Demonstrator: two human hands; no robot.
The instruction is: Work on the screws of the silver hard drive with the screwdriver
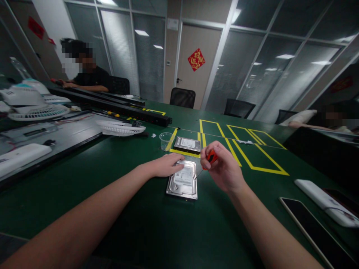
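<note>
Head view: your left hand (165, 166) lies on near drive (183, 183), pinching or not unclear; right hand (224, 168) grips screwdriver (212, 156) toward drive's right edge. Step: likely edge tool-work; next calls for steady drive.

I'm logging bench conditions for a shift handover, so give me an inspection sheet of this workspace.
Surface: green table, marked with yellow tape.
Job's things: near hard drive, label up; far hard drive inside a taped outline; orange-handled screwdriver.
Clutter: clear cup beside the far drive; white fan parts at left; pale-rimmed dark slab at right.
Hands: left hand rests on the near drive; right hand grips the screwdriver, shaft toward that drive's right edge, tip contact unclear.
Cables: thin reddish wires on the metal panel at left.
Surroundings: chairs, a door with a red sign, a person at far left.
</note>
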